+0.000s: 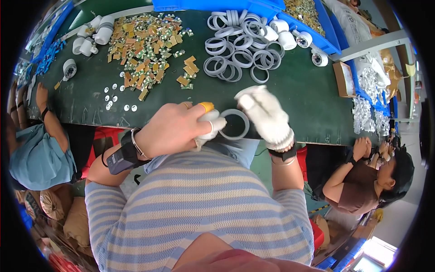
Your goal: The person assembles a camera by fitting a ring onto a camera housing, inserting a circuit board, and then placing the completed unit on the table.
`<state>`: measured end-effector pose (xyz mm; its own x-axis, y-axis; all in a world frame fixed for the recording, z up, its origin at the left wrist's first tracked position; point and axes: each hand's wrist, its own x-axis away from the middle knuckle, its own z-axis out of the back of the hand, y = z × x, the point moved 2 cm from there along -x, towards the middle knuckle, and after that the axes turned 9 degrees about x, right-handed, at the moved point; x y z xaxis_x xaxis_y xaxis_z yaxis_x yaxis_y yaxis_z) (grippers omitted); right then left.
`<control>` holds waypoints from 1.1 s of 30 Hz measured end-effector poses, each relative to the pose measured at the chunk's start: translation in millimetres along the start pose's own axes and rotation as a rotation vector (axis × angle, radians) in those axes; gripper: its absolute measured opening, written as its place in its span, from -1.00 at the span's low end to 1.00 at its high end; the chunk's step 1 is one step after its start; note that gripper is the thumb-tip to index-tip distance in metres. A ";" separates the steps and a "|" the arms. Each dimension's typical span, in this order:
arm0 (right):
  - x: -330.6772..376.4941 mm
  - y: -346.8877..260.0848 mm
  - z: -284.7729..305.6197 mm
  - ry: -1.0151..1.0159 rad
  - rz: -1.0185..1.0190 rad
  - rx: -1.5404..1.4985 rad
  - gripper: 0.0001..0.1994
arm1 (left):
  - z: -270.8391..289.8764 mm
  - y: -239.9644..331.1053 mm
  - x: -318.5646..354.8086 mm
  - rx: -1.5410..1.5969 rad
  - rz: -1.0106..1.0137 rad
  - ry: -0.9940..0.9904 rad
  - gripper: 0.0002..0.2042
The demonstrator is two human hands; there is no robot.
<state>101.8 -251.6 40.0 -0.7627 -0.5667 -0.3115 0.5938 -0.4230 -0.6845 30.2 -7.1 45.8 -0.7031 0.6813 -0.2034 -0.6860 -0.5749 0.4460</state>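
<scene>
My left hand (174,127) is bare except for a yellow cover on one finger and white covering at the fingertips. It is closed, and its tips meet the left side of a grey ring (246,125) at the table's near edge. White material (209,129) shows among these fingers; I cannot tell whether it is finger covering or a held part. To the ring's right, my right hand (269,115), in a white knitted glove, is closed on a pale round piece (253,89), seen almost edge-on. The gloved fingers hide much of that piece.
Loose grey rings (242,43) lie in a heap ahead. Small circuit boards (145,45) spread to the left, near several white round labels (127,108). White camera housings (286,40) stand beside blue bins (312,22). Co-workers sit at both sides; one person's arm (342,170) is at right.
</scene>
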 end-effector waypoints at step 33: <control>8.7 -37.5 -30.1 0.001 -0.216 -0.358 -0.68 | -48.9 -9.3 12.8 1.800 0.360 0.584 0.18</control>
<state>65.2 -219.4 43.2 -0.8604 -0.4911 -0.1364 0.2940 -0.2595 -0.9199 18.5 -15.3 -3.7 -0.9742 0.2228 0.0369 0.1863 0.7009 0.6885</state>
